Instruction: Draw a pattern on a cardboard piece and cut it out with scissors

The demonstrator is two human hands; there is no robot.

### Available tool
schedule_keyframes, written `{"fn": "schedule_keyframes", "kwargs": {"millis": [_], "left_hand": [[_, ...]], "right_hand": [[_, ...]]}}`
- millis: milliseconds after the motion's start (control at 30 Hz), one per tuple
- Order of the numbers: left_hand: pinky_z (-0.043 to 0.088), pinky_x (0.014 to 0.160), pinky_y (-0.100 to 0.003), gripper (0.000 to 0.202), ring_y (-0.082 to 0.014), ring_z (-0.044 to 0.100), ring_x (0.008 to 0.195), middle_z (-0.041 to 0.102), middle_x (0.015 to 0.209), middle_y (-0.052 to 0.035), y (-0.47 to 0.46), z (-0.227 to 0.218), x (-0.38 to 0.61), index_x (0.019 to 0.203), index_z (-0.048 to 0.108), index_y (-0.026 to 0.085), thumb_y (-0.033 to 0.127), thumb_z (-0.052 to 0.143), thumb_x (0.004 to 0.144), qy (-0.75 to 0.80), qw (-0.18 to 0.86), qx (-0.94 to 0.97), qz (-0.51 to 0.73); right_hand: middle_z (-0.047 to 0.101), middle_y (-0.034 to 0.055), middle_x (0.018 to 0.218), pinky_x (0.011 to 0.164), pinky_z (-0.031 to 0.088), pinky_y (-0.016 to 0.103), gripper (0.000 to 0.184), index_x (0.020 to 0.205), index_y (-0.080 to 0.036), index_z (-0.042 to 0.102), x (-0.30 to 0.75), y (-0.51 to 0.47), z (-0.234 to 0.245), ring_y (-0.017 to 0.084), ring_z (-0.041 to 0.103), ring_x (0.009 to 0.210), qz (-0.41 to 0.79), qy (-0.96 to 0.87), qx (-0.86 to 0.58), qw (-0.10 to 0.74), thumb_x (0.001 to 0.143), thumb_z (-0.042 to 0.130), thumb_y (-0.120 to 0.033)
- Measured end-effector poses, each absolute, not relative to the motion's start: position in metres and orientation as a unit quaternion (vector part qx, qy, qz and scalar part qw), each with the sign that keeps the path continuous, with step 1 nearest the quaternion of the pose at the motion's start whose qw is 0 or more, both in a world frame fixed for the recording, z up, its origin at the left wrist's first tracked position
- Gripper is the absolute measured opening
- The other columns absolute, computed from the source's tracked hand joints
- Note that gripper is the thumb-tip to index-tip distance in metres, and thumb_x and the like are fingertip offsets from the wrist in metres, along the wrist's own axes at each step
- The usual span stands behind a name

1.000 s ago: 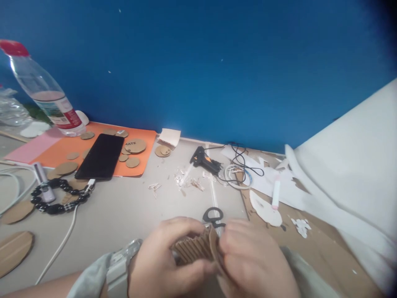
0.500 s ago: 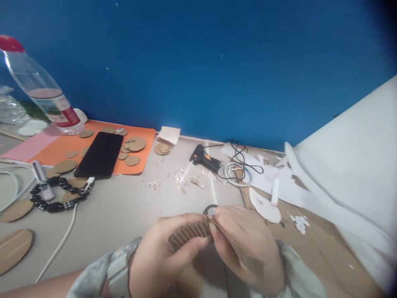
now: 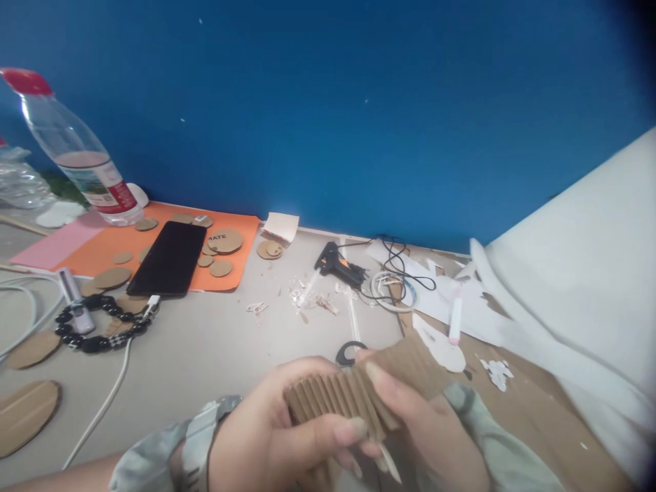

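Note:
A strip of corrugated cardboard (image 3: 325,398), its ridges showing, is folded or curved between my two hands. My left hand (image 3: 274,434) grips its left part, thumb along the near side. My right hand (image 3: 435,427) holds the right part, where a flatter brown flap (image 3: 404,362) stands up over the fingers. Below the left fingertips a thin pale sliver (image 3: 390,465) sticks out; I cannot tell whether it is a torn paper edge. Just beyond the hands lies a black ring-shaped handle (image 3: 350,353), partly hidden.
A glue gun (image 3: 339,264) with a tangled black cord (image 3: 402,263) lies ahead, near scraps. At left are a phone (image 3: 169,258), a bottle (image 3: 89,164), cardboard discs (image 3: 225,241) and a beaded bracelet (image 3: 92,344). A white marker (image 3: 455,318) lies at right.
The cardboard has been turned so its ridged face shows more fully, and a flap now rises over my right hand. My right hand has shifted slightly down and to the right.

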State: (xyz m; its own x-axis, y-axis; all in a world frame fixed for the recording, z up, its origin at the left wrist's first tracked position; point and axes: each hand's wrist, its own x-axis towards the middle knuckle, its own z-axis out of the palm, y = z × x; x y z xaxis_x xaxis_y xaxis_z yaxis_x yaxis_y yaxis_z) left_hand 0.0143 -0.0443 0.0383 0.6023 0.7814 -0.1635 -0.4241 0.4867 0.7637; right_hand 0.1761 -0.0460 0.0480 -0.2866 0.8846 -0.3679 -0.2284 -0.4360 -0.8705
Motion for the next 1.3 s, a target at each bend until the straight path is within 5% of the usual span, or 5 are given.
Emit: {"fn": "schedule_keyframes", "kwargs": {"millis": [233, 700, 833, 967, 1300], "left_hand": [[0.048, 0.059, -0.016, 0.015, -0.0084, 0.061, 0.062, 0.068, 0.072, -0.0018, -0.044, 0.046, 0.015, 0.08, 0.063, 0.014, 0.028, 0.069, 0.08, 0.206, 0.825, 0.359, 0.384], [0.051, 0.083, -0.029, 0.029, -0.0271, 0.049, 0.116, 0.055, 0.122, -0.008, -0.034, 0.026, 0.003, 0.094, 0.07, 0.019, 0.036, 0.046, 0.093, 0.376, 0.645, 0.498, 0.442], [0.054, 0.074, -0.022, 0.025, -0.0269, 0.04, 0.125, 0.039, 0.142, -0.0019, -0.037, 0.026, 0.002, 0.1, 0.069, 0.024, 0.039, 0.051, 0.091, 0.421, 0.625, 0.48, 0.45], [0.046, 0.094, -0.026, 0.027, -0.023, 0.044, 0.124, 0.054, 0.131, -0.0023, -0.035, 0.023, 0.004, 0.106, 0.067, 0.025, 0.04, 0.049, 0.092, 0.43, 0.636, 0.42, 0.484], [0.044, 0.095, -0.036, 0.032, -0.0254, 0.057, 0.11, 0.066, 0.111, -0.0082, -0.028, 0.008, 0.006, 0.109, 0.064, 0.017, 0.04, 0.052, 0.091, 0.368, 0.738, 0.336, 0.456]], "right_hand": [[0.052, 0.0011, 0.051, 0.05, 0.041, 0.022, 0.051, 0.061, -0.013, 0.061, 0.173, -0.045, 0.061, 0.012, 0.05, 0.05, 0.797, -0.28, -0.422, 0.329, 0.082, 0.054, -0.058], [0.051, -0.0044, 0.053, 0.049, 0.039, 0.021, 0.035, 0.067, -0.018, 0.055, 0.178, -0.017, 0.048, 0.009, 0.046, 0.045, 0.55, -0.613, -0.485, 0.294, 0.093, 0.047, -0.039], [0.06, 0.0001, 0.071, 0.066, 0.046, 0.027, 0.02, 0.086, -0.021, 0.062, 0.182, -0.017, 0.048, 0.016, 0.058, 0.067, 0.39, -0.72, -0.484, 0.308, 0.094, 0.046, -0.03], [0.061, 0.006, 0.098, 0.076, 0.047, 0.033, 0.029, 0.119, -0.026, 0.055, 0.189, -0.009, 0.047, 0.021, 0.057, 0.089, 0.196, -0.821, -0.446, 0.298, 0.095, 0.041, -0.023], [0.059, 0.0105, 0.096, 0.087, 0.045, 0.035, 0.037, 0.127, -0.014, 0.052, 0.198, 0.003, 0.032, 0.024, 0.049, 0.096, -0.154, -0.891, -0.374, 0.205, 0.097, 0.031, -0.013]]}}
